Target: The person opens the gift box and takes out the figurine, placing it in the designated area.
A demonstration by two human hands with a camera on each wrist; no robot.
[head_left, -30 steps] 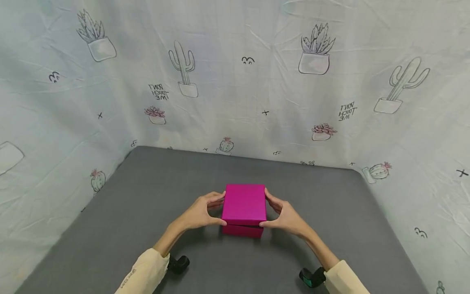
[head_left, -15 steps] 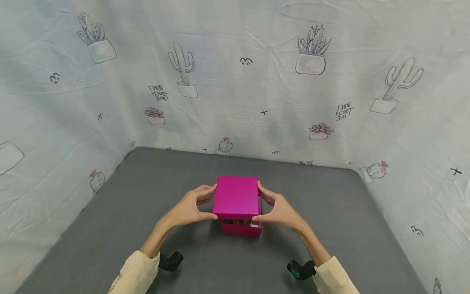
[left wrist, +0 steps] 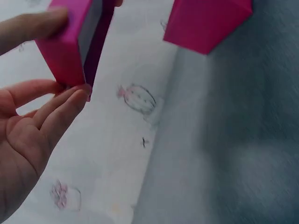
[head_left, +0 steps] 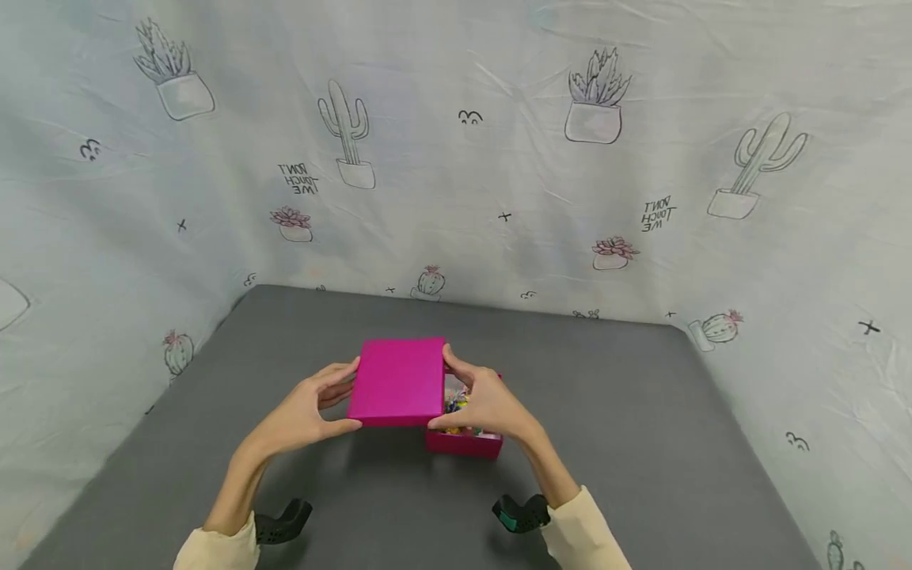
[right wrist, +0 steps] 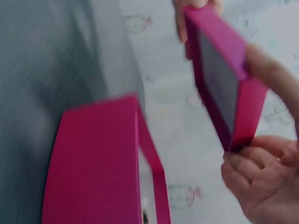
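Observation:
Between both hands hangs a square magenta box lid (head_left: pixel 399 380), held level above the table and clear of the box. My left hand (head_left: pixel 295 410) pinches its left side, thumb at the near corner and fingers at the far one. On the opposite side my right hand (head_left: pixel 492 402) grips it the same way. The uncovered magenta box (head_left: pixel 465 446) stands on the table, partly behind the right hand. Small colourful pieces show inside it, too small to name. In the right wrist view the lid's pale inside (right wrist: pixel 218 77) faces the box wall (right wrist: pixel 96 161).
A grey table (head_left: pixel 606 412) lies under everything. Behind it and at the sides hangs a pale curtain (head_left: pixel 427 158) printed with cacti. Black wrist devices sit by the left sleeve (head_left: pixel 221 550) and the right sleeve (head_left: pixel 584 532).
Both hands have raised the lid off the box and carried it to the left. The box stays in place, and its contents have come into view.

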